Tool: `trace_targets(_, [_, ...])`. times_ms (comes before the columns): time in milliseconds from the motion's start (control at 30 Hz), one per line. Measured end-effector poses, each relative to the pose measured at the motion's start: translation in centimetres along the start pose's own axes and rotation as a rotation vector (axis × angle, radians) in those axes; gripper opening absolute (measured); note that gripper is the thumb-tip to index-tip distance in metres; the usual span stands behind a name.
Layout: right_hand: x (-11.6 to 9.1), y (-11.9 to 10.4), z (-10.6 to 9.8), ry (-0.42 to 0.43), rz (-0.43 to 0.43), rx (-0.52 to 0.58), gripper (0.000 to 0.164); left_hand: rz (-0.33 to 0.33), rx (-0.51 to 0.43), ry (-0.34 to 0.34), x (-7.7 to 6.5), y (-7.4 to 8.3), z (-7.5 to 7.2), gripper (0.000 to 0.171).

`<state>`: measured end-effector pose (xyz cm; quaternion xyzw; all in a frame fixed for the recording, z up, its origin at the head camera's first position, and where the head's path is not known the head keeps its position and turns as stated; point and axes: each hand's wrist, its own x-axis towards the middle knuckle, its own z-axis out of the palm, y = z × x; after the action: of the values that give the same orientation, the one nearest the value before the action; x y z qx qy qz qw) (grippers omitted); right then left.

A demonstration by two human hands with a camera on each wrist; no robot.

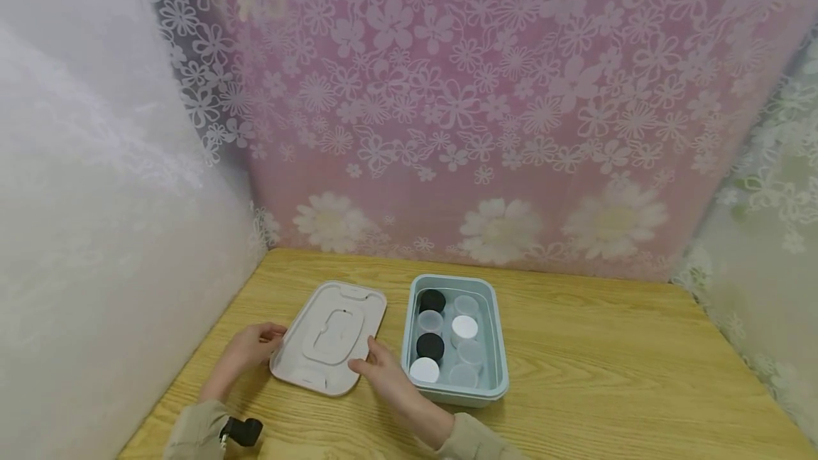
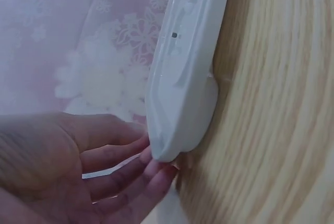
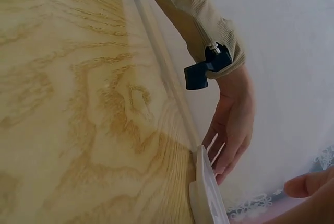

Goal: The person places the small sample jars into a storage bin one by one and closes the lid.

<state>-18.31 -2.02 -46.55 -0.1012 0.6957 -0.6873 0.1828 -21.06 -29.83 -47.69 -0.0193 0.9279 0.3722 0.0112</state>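
A pale, whitish plastic lid [image 1: 341, 368] with rounded corners and a recessed panel lies on the table, left of a light blue box. At the lid's left edge is my left hand [image 1: 251, 348], its thumb at the rim and fingertips tucked under it, pinching the edge in the left wrist view. Across the lid, my right hand [image 1: 391, 380] has its thumb and forefinger spread near the right edge; its other fingers are hidden. Inside the box [image 1: 501, 368] stand several small round jars, some with black caps [image 1: 430, 346], some with white caps [image 1: 424, 370], others clear [image 1: 469, 353].
The wooden table [image 1: 607, 368] extends to the right of the box. White cloth [image 1: 128, 233] walls off the left side, and a pink floral curtain [image 1: 447, 126] hangs at the back. A black camera mount [image 1: 244, 432] sticks out from the left sleeve.
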Motion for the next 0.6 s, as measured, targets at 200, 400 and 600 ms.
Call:
trace_targets(200, [0.5, 0.6, 0.6, 0.052, 0.028, 0.054, 0.075, -0.017, -0.002, 0.001, 0.7, 0.0, 0.2, 0.029])
trace_targets(400, [0.6, 0.8, 0.8, -0.036, -0.019, 0.248, 0.063, -0.025, -0.031, 0.014, 0.7, -0.8, -0.3, 0.028])
trace_targets(600, [0.0, -0.4, 0.9, -0.001, -0.022, 0.38, 0.065, -0.03, -0.139, 0.0, 0.1, -1.1, -1.6, 0.031])
